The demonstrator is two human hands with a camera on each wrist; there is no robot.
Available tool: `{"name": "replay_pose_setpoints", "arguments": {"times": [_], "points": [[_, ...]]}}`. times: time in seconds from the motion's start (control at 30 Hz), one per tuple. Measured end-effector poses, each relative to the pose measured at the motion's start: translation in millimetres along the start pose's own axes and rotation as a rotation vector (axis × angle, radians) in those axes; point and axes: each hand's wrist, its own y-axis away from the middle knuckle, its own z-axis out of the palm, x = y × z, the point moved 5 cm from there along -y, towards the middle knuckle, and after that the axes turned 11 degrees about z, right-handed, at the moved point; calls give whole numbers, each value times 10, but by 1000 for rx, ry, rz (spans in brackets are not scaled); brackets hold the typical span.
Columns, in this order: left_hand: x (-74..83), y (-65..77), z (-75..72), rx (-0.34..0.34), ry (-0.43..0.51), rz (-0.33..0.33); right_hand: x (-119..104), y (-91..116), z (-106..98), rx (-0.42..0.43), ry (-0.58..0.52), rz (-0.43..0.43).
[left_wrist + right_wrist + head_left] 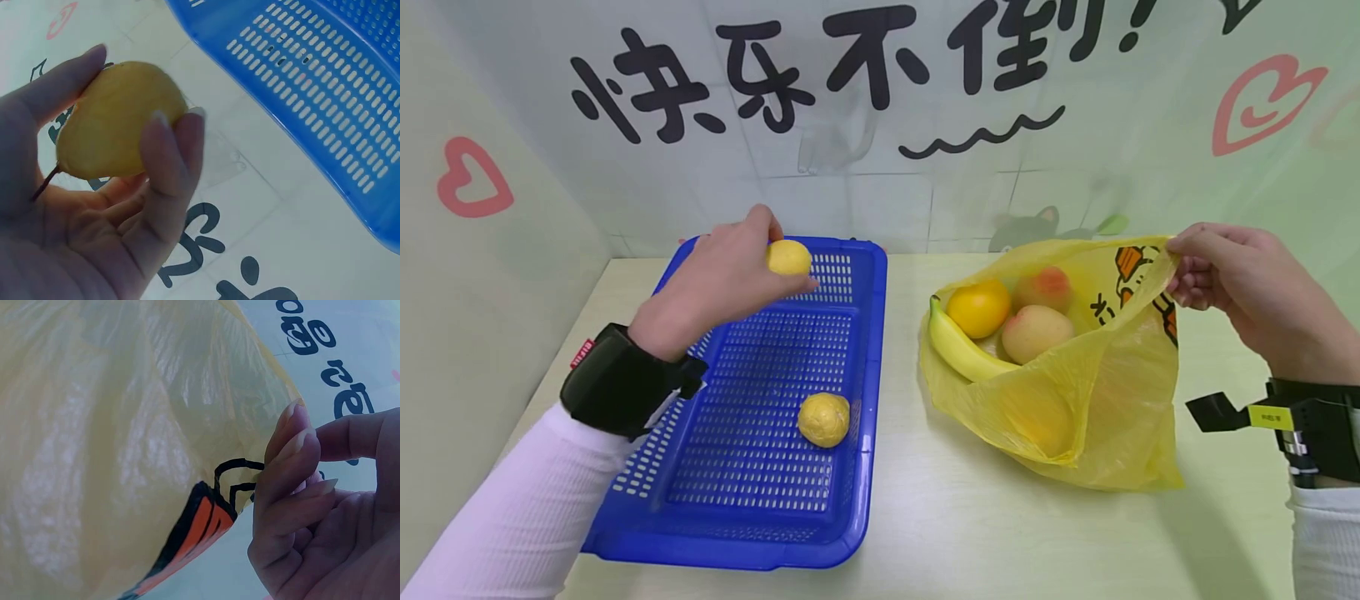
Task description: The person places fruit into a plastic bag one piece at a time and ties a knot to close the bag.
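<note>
A yellow pear (pixel 119 119) with a dark stem is gripped between the thumb and fingers of my left hand (pixel 715 271), above the far part of a blue plastic basket (pixel 874 367). Inside the basket, near its right side, lies a round yellow fruit (pixel 823 420). My right hand (pixel 1247 283) pinches the rim of a yellow plastic bag (pixel 1127 417) and holds its mouth spread. In the bag's mouth show a banana (pixel 962 346), an orange (pixel 979 308) and two peaches (pixel 1037 333). Another yellowish shape shows through the bag's front.
The basket and the bag stand side by side on a pale table (pixel 940 517). Behind them rises a pale wall covering (pixel 880 200) with large black characters and pink hearts. A side panel (pixel 490 292) borders the table on the left.
</note>
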Motion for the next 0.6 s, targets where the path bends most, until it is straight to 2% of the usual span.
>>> {"name": "replay_pose_setpoints", "arguments": {"times": [0.23, 0.6], "points": [[184, -65, -4, 101, 18, 93, 3, 12, -10, 14, 32, 2], [602, -269, 126, 105, 8, 237, -2, 41, -12, 15, 56, 11]]}}
